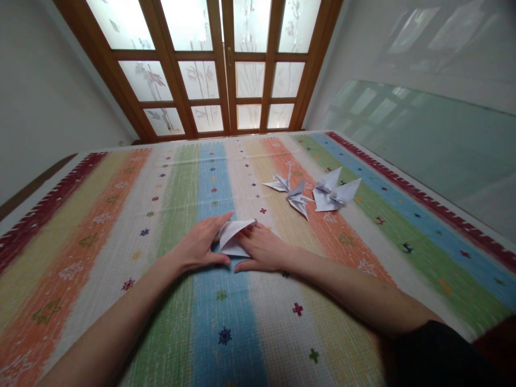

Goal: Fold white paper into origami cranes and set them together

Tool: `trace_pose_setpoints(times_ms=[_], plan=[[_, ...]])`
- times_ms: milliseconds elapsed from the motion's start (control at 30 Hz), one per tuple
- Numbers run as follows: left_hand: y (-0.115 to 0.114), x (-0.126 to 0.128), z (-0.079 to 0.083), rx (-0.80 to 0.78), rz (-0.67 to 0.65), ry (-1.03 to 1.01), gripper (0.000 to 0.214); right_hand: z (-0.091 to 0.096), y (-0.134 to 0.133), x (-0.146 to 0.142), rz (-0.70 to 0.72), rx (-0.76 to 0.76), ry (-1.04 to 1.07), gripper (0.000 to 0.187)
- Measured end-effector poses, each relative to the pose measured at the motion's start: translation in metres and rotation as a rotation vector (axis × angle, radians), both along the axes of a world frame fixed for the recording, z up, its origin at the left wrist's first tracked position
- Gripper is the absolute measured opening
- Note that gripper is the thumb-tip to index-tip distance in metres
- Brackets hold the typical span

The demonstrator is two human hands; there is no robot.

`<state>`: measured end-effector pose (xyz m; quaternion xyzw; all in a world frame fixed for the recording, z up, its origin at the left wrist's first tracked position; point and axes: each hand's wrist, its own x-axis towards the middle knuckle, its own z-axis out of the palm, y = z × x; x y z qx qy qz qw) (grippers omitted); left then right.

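A partly folded sheet of white paper lies on the striped tablecloth, one flap of it raised. My left hand grips its left edge, with the fingers at the top corner and the thumb near the bottom. From the other side my right hand holds the paper, its fingers reaching under the raised flap and its thumb stretched along the near edge. The flap partly hides the right fingertips. Beyond the right hand sit several white folded paper cranes, close together.
The striped tablecloth with small printed figures covers the table. Wooden doors with frosted panes stand at the far end. A pale glossy panel runs along the right side, and a plain wall is on the left.
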<state>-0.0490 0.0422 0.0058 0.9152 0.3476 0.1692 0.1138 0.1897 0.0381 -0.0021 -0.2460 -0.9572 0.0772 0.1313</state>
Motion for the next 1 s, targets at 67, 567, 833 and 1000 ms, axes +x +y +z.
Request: trace_pose_setpoints(times_ms=[67, 567, 833, 1000], plan=[[0.000, -0.003, 0.002, 0.090, -0.049, -0.012, 0.112, -0.002, 0.000, 0.001, 0.019, 0.001, 0.015, 0.079], [-0.008, 0.020, 0.026, 0.621, -0.237, 0.181, 0.017, -0.001, -0.001, 0.010, 0.035, -0.033, 0.010, 0.077], [-0.009, 0.034, 0.024, 0.498, -0.126, 0.238, 0.025, 0.004, -0.019, 0.048, 0.046, -0.083, 0.078, 0.037], [-0.010, 0.049, 0.027, 0.318, -0.020, 0.287, 0.025, -0.001, -0.027, 0.058, 0.080, -0.044, 0.140, 0.034]])
